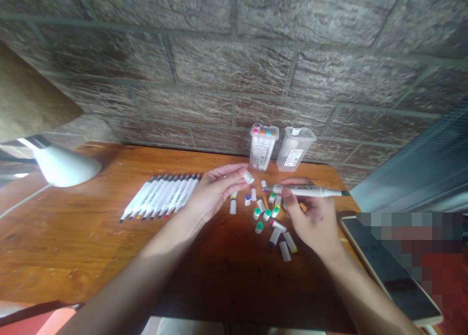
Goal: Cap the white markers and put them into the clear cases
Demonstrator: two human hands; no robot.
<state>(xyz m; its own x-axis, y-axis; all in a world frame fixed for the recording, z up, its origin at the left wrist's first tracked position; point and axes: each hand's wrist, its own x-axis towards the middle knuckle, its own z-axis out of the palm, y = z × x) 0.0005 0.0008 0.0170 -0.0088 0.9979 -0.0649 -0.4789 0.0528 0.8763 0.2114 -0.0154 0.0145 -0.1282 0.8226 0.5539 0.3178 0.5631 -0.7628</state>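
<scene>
Between the thumb and fingers of my left hand is a white marker cap. My right hand grips an uncapped white marker, held nearly level with a dark tip at each end; its left tip points toward the cap, with a gap between them. Under and between the hands, several loose caps with green, purple, yellow and red ends lie scattered on the wooden table. To the left, several uncapped white markers lie side by side in a slanted row, partly behind my left hand.
Against the stone wall stand a clear case holding several capped markers and a second clear case without visible markers. A lamp is at the left. A dark-screened tablet lies by the right edge.
</scene>
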